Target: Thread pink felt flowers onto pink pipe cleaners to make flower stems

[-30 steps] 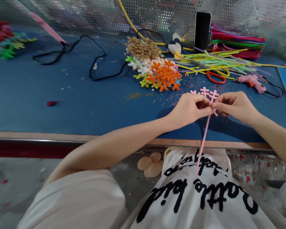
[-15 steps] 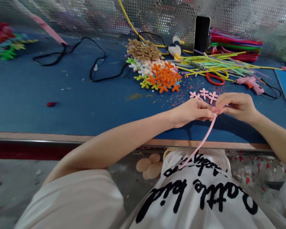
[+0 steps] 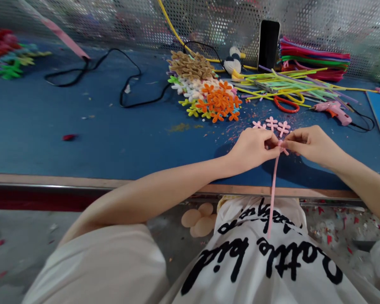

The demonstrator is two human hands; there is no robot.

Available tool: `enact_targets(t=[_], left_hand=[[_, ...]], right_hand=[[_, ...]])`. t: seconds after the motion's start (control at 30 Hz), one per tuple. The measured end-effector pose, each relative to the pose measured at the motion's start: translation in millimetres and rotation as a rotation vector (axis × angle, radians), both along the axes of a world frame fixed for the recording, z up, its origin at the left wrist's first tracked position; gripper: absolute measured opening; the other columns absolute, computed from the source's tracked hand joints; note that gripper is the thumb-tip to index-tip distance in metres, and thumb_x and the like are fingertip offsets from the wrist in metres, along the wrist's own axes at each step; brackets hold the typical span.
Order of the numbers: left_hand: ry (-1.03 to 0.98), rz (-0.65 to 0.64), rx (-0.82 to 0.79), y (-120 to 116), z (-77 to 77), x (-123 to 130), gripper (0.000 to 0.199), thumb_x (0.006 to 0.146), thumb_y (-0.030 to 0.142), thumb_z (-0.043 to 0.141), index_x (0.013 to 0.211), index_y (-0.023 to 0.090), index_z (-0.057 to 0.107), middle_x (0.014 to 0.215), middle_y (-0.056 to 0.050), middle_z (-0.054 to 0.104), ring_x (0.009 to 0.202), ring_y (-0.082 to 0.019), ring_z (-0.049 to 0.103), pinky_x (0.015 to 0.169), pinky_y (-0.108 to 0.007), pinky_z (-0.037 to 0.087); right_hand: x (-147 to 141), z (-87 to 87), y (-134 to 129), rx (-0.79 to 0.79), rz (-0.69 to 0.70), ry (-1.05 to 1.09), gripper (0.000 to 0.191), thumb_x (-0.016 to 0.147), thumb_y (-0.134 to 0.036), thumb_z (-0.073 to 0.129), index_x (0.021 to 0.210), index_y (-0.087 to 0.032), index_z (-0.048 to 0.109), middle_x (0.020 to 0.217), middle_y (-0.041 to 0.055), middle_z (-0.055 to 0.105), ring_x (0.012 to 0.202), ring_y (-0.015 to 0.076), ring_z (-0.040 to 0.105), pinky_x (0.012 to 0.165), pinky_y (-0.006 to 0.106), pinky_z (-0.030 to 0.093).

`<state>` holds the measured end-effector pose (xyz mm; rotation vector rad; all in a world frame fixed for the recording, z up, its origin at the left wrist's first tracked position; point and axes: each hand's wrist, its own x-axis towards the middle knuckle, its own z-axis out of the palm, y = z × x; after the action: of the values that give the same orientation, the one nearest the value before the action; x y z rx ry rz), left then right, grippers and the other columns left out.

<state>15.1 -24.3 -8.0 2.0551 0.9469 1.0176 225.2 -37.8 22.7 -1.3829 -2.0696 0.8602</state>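
- Left hand [image 3: 255, 147] and right hand [image 3: 318, 145] are pinching a pink pipe cleaner [image 3: 275, 173].
- Its tail [image 3: 271, 211] is now hanging straighter over the bench's near edge [image 3: 240, 189].

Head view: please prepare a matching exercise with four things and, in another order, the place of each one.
1. Phone
2. Glue gun
3. Pink stem
4. Orange flowers

A. Between the left hand and right hand
B. Upright before the perforated panel
C. Nearer the person than the brown flowers
D. Right of the red loop

Pairs: 1-B, 2-D, 3-A, 4-C
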Motion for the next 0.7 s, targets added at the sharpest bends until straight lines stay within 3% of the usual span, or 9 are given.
enact_targets(t=[0.1, 0.2, 0.3, 0.47, 0.6, 0.7], left_hand=[[-0.113, -0.043, -0.156, 1, 0.0, 1, 0.01, 0.077, 0.023, 0.077, 0.075, 0.014, 0.077, 0.069, -0.001, 0.076, 0.059, -0.008, 0.06, 0.056, -0.021, 0.041], [-0.293, -0.152, -0.392, 3, 0.0, 3, 0.012, 0.079, 0.026, 0.077, 0.075, 0.014, 0.078, 0.075, -0.003, 0.079, 0.065, -0.01, 0.067, 0.064, -0.021, 0.049], [-0.374, -0.221, -0.52, 3, -0.5, 4, 0.016, 0.075, 0.03, 0.082, 0.074, 0.014, 0.078, 0.078, -0.005, 0.08, 0.073, -0.012, 0.071, 0.075, -0.023, 0.054], [-0.311, -0.233, -0.513, 0, -0.6, 4, 0.034, 0.07, 0.044, 0.089, 0.079, 0.013, 0.08, 0.082, -0.007, 0.08, 0.074, -0.014, 0.069, 0.074, -0.025, 0.053], [-0.194, -0.154, -0.356, -2, 0.3, 4, 0.034, 0.069, 0.045, 0.089, 0.073, 0.013, 0.078, 0.067, -0.002, 0.073, 0.061, -0.009, 0.056, 0.06, -0.022, 0.043], [-0.184, -0.083, -0.301, -1, -0.7, 5, 0.031, 0.074, 0.043, 0.087, 0.07, 0.014, 0.076, 0.064, 0.0, 0.071, 0.059, -0.008, 0.054, 0.058, -0.022, 0.042]], right_hand=[[1, 1.3, 2, -0.086, 0.014, 0.136, 0.04, 0.084, -0.057, 0.079, 0.076, -0.019, 0.074, 0.064, 0.0024, 0.068, 0.053, 0.0128, 0.054, 0.051, 0.027, 0.039], [4, 1.1, 6, 0.008, 0.107, 0.201, 0.034, 0.092, -0.054, 0.072, 0.087, -0.02, 0.075, 0.075, 0.0035, 0.072, 0.059, 0.013, 0.059, 0.057, 0.027, 0.045], [7, -1.1, 8, 0.121, 0.176, 0.168, 0.028, 0.098, -0.044, 0.067, 0.085, -0.02, 0.074, 0.077, 0.0031, 0.072, 0.062, 0.0127, 0.061, 0.06, 0.026, 0.047], [5, 1.9, 3, 0.196, 0.164, 0.093, 0.024, 0.092, -0.034, 0.071, 0.073, -0.019, 0.07, 0.069, 0.0005, 0.067, 0.059, 0.0114, 0.055, 0.055, 0.025, 0.039], [0, 5.0, -2, 0.129, 0.103, 0.038, 0.032, 0.087, -0.034, 0.073, 0.062, -0.018, 0.063, 0.058, -0.002, 0.055, 0.054, 0.0091, 0.042, 0.05, 0.026, 0.031], [-4, 2.1, -3, 0.062, -0.014, 0.095, 0.037, 0.087, -0.041, 0.076, 0.061, -0.018, 0.064, 0.055, -0.0016, 0.056, 0.051, 0.0089, 0.042, 0.048, 0.025, 0.032]])
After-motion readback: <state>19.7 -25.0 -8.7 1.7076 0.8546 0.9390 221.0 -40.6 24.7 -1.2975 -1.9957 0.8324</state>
